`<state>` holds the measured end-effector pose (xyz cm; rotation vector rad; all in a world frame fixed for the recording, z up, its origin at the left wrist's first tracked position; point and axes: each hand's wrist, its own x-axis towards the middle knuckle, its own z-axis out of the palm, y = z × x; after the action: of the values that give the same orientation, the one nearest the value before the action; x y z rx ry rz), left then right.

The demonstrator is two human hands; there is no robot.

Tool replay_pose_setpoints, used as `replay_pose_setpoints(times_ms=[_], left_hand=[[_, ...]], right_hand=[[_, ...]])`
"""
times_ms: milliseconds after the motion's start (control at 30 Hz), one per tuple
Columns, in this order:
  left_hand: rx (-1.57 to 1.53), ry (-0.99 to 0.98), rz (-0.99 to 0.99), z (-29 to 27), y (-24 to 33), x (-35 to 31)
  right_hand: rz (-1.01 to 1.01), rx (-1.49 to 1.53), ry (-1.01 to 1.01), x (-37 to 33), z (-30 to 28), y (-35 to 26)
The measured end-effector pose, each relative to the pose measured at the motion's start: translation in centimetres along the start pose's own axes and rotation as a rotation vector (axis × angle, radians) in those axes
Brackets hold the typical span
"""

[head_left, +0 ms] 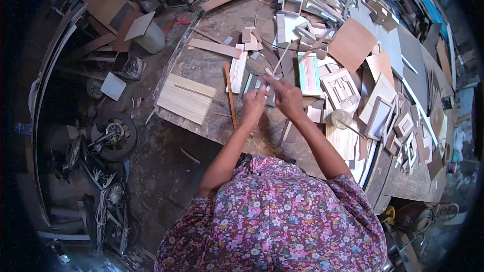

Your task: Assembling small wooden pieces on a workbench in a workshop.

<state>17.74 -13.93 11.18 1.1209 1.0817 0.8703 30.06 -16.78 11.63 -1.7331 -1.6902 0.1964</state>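
Observation:
My left hand (254, 105) is closed above the near part of the workbench, thumb side up. Beside it my right hand (287, 99) has its fingers bent inward toward the left one. Whatever is pinched between the fingertips is too small and blurred to name. Just beyond the hands lies a dark panel with teal strips (248, 81), partly covered by them. A thin pale stick (285, 53) slants down to the right fingertips; I cannot tell if it is held. To the right of the hands sits a wooden piece with teal edges (308, 74).
Pale boards (186, 98) lie at the bench's left edge, near an orange-brown strip (230, 95). At the right stand a round glue-like tub (341, 119) with a stick, a compartmented wooden frame (341, 89) and many offcuts. A wheel (114, 136) is on the floor at left.

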Motion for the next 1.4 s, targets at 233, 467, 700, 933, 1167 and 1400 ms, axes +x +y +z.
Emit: replay_pose_setpoints(times_ms=[233,467,700,933,1167,1400], left_hand=[[-0.094,-0.099,-0.069,0.0,0.4,0.1],[-0.143,-0.095,-0.110,0.0,0.3,-0.2],[-0.150,-0.071,-0.094,-0.1,0.6,0.4],[-0.116,-0.071,-0.081,-0.1,0.5,0.3],[-0.057,-0.026,-0.071,-0.8,0.7,0.7],[0.284,-0.024,0.104,-0.6,0.5,1.1]], right_hand=[[0.011,0.160,0.124,1.4,0.1,1.2],[-0.030,0.083,0.113,0.6,0.1,1.1],[-0.033,0.176,0.075,0.2,0.6,0.0],[0.024,0.040,0.022,1.4,-0.6,-0.3],[-0.144,0.218,0.048,0.4,0.3,-0.6],[0.002,-0.139,0.010,2.1,-0.6,0.6]])
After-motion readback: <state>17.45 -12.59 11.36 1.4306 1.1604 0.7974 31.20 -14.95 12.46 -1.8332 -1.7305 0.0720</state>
